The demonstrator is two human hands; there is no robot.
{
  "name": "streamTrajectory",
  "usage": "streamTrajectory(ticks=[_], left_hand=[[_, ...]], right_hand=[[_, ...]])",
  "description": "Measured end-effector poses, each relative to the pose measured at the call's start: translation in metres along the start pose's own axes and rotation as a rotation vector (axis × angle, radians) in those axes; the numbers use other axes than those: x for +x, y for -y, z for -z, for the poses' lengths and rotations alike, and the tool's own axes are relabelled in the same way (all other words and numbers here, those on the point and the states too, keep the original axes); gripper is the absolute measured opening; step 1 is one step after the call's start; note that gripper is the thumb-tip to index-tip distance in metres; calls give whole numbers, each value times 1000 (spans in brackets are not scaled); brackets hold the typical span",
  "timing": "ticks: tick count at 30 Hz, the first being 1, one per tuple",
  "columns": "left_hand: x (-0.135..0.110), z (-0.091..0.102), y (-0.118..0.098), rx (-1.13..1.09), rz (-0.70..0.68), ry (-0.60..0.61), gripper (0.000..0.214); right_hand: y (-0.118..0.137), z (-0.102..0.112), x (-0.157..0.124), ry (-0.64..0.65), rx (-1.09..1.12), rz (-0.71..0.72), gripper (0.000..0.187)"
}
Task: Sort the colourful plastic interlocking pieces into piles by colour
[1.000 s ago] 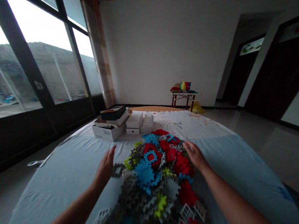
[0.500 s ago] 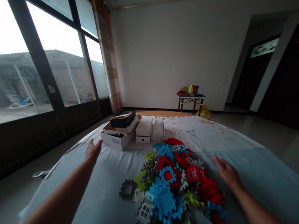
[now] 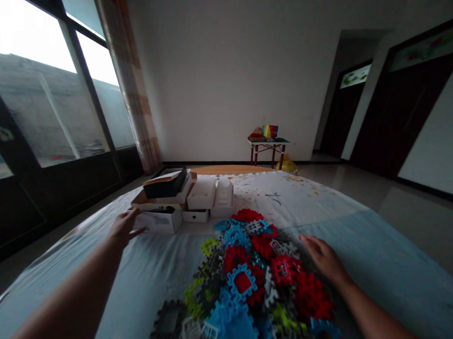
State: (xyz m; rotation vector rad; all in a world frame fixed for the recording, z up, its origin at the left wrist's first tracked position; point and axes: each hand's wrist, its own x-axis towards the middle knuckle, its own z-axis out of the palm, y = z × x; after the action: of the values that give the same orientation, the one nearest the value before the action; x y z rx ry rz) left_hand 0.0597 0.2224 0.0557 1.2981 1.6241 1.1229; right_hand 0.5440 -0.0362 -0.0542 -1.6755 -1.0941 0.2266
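Touching the near left corner of the open white cardboard box (image 3: 157, 222) with my left hand (image 3: 123, 227); can't tell if the fingers grip or just rest. My right hand (image 3: 325, 259) is loose and empty, just beside the heap of red, blue, green and grey notched plastic pieces (image 3: 236, 257) on the pale blue patterned cloth (image 3: 371, 248). White box sits beyond the heap, to its left, black rectangular box (image 3: 170, 185) stacked above. Looks early: box down on the cloth, heap loose, colours mixed; most handling seems left.
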Motion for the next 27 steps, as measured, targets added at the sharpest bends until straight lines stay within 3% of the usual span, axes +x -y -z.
streamTrajectory(ticks=[7,19,27], left_hand=[[-3,-48,-15,-84,107,44,42],[3,-69,-28,-93,162,-60,42],[-6,-108,-34,-154,107,56,40]], right_hand=[[13,1,-3,-6,-41,51,44],[24,4,-6,26,-119,71,44],[27,3,-6,37,-142,72,44]])
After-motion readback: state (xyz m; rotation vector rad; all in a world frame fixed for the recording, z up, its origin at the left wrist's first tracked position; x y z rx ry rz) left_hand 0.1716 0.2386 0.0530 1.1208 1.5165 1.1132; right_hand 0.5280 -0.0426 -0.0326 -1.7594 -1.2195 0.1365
